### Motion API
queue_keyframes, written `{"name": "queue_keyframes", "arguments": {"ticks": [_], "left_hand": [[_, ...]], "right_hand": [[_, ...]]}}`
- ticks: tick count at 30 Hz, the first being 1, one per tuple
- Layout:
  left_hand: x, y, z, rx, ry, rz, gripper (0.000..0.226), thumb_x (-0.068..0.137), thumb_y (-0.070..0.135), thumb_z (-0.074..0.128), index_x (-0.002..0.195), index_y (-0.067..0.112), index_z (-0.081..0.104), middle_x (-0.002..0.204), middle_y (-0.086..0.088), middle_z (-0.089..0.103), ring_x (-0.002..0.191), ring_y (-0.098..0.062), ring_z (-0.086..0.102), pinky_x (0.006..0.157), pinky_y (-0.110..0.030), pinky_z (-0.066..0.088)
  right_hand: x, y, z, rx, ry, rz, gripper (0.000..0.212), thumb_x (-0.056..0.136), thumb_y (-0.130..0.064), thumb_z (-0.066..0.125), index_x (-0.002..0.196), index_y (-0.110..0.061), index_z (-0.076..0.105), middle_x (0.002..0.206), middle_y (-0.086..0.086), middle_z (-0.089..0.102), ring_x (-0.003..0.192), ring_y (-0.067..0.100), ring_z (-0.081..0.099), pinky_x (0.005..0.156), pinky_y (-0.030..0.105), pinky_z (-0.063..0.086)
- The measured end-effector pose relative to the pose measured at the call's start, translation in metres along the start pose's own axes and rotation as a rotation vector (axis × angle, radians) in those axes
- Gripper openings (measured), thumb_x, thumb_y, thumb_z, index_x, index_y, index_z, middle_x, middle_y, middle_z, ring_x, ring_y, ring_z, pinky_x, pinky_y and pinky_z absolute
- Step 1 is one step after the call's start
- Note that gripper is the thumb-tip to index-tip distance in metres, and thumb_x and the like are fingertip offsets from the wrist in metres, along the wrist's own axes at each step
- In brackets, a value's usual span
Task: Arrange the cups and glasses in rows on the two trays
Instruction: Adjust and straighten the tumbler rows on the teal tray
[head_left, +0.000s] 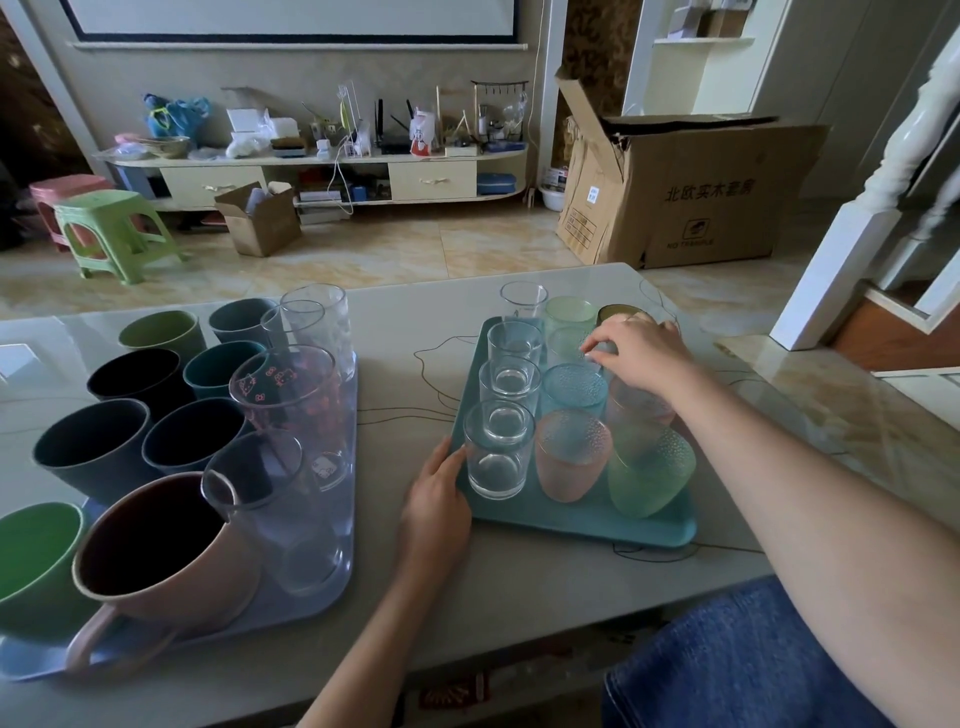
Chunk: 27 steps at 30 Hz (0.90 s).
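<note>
The right hand (636, 356) pinches a glass rim (597, 358) in the teal tray (571, 525) (third row). The left hand (439, 491), fingers loosely extended, rests against that tray's edge, touching a clear glass (497, 452). Dark cups fill the blue tray (332, 587).

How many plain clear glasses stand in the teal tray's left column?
4, in a line down the teal tray: nearest by the left hand, then, then, farthest at the back edge.
</note>
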<state>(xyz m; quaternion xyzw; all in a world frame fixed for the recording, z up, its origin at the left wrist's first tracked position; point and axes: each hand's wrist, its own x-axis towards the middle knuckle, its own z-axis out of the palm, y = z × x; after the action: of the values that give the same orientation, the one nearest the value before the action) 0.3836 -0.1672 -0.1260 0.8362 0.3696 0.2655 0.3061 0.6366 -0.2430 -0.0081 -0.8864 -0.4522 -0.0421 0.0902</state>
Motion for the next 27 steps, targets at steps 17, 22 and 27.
{"name": "queue_keyframes", "arguments": {"ticks": [17,22,27], "left_hand": [[-0.001,0.001,-0.001,-0.033,-0.008,-0.011,0.065,0.073,-0.012,0.035,0.13,0.013,0.053,0.147,-0.003,0.04,0.136,-0.017,0.036,0.114,-0.029,0.027],[0.001,-0.001,0.001,-0.04,-0.02,-0.014,0.062,0.073,-0.012,0.037,0.129,0.009,0.053,0.145,-0.006,0.042,0.135,-0.018,0.038,0.114,-0.032,0.028],[0.001,-0.002,0.001,-0.062,-0.029,-0.032,0.061,0.074,-0.009,0.037,0.129,0.012,0.054,0.146,-0.002,0.041,0.135,-0.016,0.038,0.113,-0.034,0.03]], "right_hand": [[0.03,-0.06,0.008,-0.034,-0.034,-0.116,0.023,0.096,-0.038,0.047,0.105,-0.028,0.065,0.123,-0.001,0.061,0.12,0.023,0.045,0.101,0.045,0.029],[0.027,-0.058,0.009,-0.02,-0.033,-0.096,0.022,0.095,-0.04,0.048,0.101,-0.026,0.065,0.12,0.001,0.062,0.12,0.024,0.045,0.1,0.044,0.028],[0.026,-0.059,0.01,-0.015,-0.02,-0.094,0.023,0.094,-0.042,0.05,0.101,-0.025,0.065,0.12,0.002,0.061,0.118,0.025,0.046,0.098,0.043,0.03]]}}
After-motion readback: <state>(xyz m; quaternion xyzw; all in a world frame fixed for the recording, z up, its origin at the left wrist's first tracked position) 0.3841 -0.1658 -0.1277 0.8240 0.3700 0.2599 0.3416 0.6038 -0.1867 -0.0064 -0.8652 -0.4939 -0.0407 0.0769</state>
